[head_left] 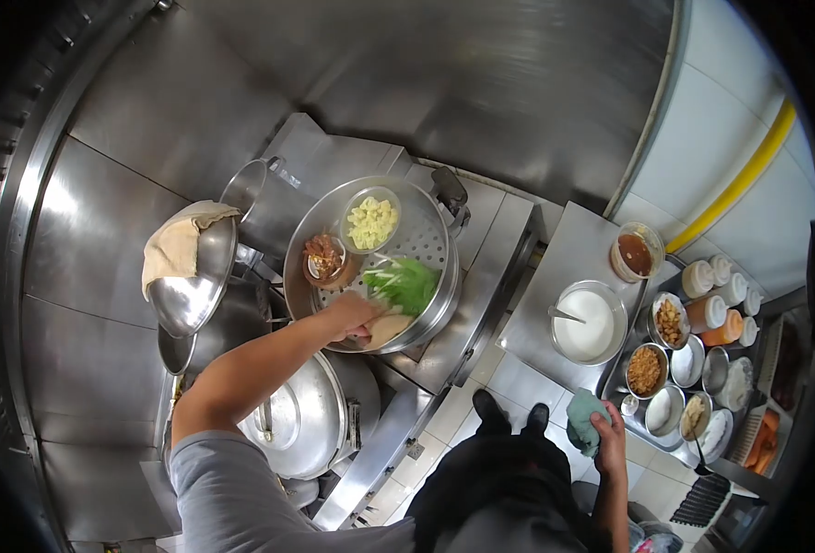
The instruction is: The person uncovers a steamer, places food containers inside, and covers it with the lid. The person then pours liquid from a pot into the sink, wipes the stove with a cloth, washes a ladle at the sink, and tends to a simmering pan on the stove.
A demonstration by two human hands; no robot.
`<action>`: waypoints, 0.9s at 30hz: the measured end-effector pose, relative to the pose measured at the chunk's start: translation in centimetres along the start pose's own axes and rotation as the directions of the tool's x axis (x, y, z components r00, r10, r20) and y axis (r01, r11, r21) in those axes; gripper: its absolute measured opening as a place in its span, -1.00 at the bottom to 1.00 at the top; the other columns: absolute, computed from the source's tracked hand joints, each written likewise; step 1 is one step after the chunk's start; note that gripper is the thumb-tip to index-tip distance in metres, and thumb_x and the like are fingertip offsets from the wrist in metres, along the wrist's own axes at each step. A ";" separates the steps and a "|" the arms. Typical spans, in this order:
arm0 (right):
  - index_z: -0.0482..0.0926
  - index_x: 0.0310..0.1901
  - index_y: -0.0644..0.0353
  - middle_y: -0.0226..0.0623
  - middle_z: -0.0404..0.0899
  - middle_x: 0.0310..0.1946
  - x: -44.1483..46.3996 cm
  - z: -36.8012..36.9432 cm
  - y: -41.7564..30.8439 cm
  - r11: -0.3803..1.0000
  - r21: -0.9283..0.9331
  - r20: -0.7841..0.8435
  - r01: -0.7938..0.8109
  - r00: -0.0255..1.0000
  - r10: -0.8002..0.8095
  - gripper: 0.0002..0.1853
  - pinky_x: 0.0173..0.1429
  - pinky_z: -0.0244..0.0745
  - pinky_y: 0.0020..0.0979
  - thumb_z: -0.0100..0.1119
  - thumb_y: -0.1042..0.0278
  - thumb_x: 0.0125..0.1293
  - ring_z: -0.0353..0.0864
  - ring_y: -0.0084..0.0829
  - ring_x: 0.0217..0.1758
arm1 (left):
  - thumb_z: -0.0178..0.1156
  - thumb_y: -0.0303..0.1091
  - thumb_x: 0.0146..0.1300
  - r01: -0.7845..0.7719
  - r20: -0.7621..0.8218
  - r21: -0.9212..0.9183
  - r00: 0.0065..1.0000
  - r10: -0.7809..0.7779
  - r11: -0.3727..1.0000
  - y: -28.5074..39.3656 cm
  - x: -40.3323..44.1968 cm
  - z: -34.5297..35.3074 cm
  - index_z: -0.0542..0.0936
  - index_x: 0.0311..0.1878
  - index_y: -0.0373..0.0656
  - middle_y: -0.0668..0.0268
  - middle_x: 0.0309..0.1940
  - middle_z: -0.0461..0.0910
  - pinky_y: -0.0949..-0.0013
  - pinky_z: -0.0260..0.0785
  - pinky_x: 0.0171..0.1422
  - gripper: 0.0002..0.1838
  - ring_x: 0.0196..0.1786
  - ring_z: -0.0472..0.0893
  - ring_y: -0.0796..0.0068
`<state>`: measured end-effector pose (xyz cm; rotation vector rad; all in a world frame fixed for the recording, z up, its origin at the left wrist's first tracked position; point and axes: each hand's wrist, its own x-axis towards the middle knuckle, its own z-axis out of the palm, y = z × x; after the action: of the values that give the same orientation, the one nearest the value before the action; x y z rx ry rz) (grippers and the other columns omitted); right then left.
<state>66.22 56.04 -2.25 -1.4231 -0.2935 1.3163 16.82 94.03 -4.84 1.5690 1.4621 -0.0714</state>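
Note:
My left hand (356, 317) reaches into a large steel steamer pot (294, 267) with a perforated tray, its fingers curled closed. Next to the fingers lies a pale tan rounded thing (389, 329); whether they grip it I cannot tell. Bright green sliced leaves (410, 284), slightly blurred, are just beyond the hand. The tray also bears a bowl of pale yellow chunks (372, 224) and a small bowl of reddish-brown food (322, 257). Down at the right, my right hand (612, 441) is closed around a folded green cloth (587, 422).
A big lidded pot (302, 419) stands close below my left forearm. An upturned steel bowl (200, 281) with a beige cloth (181, 241) is at left. On the right counter are a bowl of white liquid (585, 323), a brown sauce tub (636, 253), squeeze bottles (708, 313) and several ingredient bowls.

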 end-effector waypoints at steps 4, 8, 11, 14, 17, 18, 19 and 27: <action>0.52 -0.01 0.21 -0.39 0.59 -0.22 -0.6 -2.6 1.2 0.999 0.032 -0.009 -0.015 1.000 0.015 -0.71 -0.07 0.48 -0.50 0.25 0.28 0.31 0.56 -0.56 -0.21 | 0.35 -0.19 0.29 0.221 -0.037 -0.164 0.973 -0.230 0.961 7.7 1.3 1.4 0.57 -0.03 -0.26 0.12 -0.22 0.67 0.24 0.60 -0.27 -0.65 -0.21 0.71 0.30; 0.49 0.08 0.22 -0.35 0.59 -0.16 -1.2 -3.6 1.1 1.000 0.001 0.025 -0.004 1.000 0.004 -0.63 -0.03 0.51 -0.46 0.23 0.23 0.33 0.60 -0.50 -0.15 | 0.35 -0.20 0.30 0.070 -0.166 -0.424 0.974 -0.153 0.903 11.7 0.0 -0.2 0.49 0.03 -0.18 0.22 -0.17 0.59 0.17 0.62 -0.25 -0.63 -0.12 0.67 0.27; 0.49 0.05 0.22 -0.35 0.59 -0.18 -1.4 -3.2 0.4 1.000 0.003 0.060 0.003 0.998 -0.003 -0.67 -0.05 0.51 -0.45 0.22 0.26 0.33 0.60 -0.51 -0.17 | 0.32 -0.22 0.31 0.090 -0.272 -0.171 0.953 -0.135 0.981 16.5 -7.8 -3.6 0.51 -0.06 -0.16 0.29 -0.18 0.58 0.26 0.58 -0.21 -0.71 -0.10 0.63 0.39; 0.48 0.08 0.26 -0.30 0.59 -0.14 -0.1 -4.2 1.7 1.000 0.010 0.159 -0.023 0.987 0.021 -0.65 -0.01 0.53 -0.42 0.21 0.29 0.34 0.61 -0.48 -0.14 | 0.31 -0.31 0.29 -0.179 -0.325 -0.456 0.946 0.024 0.872 17.4 -19.9 -6.7 0.56 -0.16 -0.07 0.42 -0.23 0.58 0.48 0.43 -0.14 -0.85 -0.15 0.59 0.53; 0.38 0.28 0.26 -0.25 0.57 0.04 2.0 -4.3 3.0 0.985 -0.019 0.216 -0.172 0.961 0.172 -0.47 0.19 0.52 -0.32 0.19 0.22 0.34 0.61 -0.35 0.07 | 0.16 -0.34 0.38 -0.472 -0.550 -0.609 0.830 0.090 0.637 17.9 -34.7 -4.1 0.48 0.17 -0.17 0.26 0.02 0.58 0.29 0.49 0.11 -0.67 0.07 0.59 0.44; 0.38 0.28 0.26 -0.25 0.57 0.04 3.3 -4.2 3.8 0.983 -0.044 0.245 -0.178 0.952 0.183 -0.47 0.19 0.52 -0.32 0.19 0.22 0.34 0.61 -0.35 0.07 | 0.11 -0.32 0.41 -0.560 -0.637 -0.608 0.767 0.075 0.562 17.6 -39.2 -2.0 0.43 0.28 -0.22 0.18 0.11 0.57 0.24 0.49 0.20 -0.58 0.14 0.59 0.37; 0.38 0.29 0.25 -0.25 0.57 0.05 4.5 -3.9 4.6 0.972 -0.011 0.335 -0.235 0.915 0.225 -0.46 0.19 0.52 -0.30 0.18 0.20 0.34 0.61 -0.34 0.07 | 0.05 -0.27 0.43 -0.634 -0.707 -0.588 0.704 0.061 0.502 16.0 -43.3 0.3 0.38 0.34 -0.26 0.12 0.17 0.54 0.20 0.46 0.27 -0.53 0.18 0.58 0.28; 0.59 0.04 0.08 -0.30 0.68 -0.08 3.9 5.0 8.3 0.804 -0.141 0.611 -0.577 0.588 0.529 -0.61 -0.08 0.62 -0.14 0.04 0.00 0.37 0.68 -0.24 -0.07 | -0.08 -0.18 0.43 -0.928 -0.703 -0.369 0.242 -0.669 0.053 -3.7 -65.7 29.6 0.41 0.34 -0.29 0.05 0.29 0.47 -0.01 0.30 0.46 -0.48 0.31 0.47 0.03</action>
<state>59.66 58.85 -9.84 -0.9828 -0.2314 2.3145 11.23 25.45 17.04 0.1529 1.2133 2.2735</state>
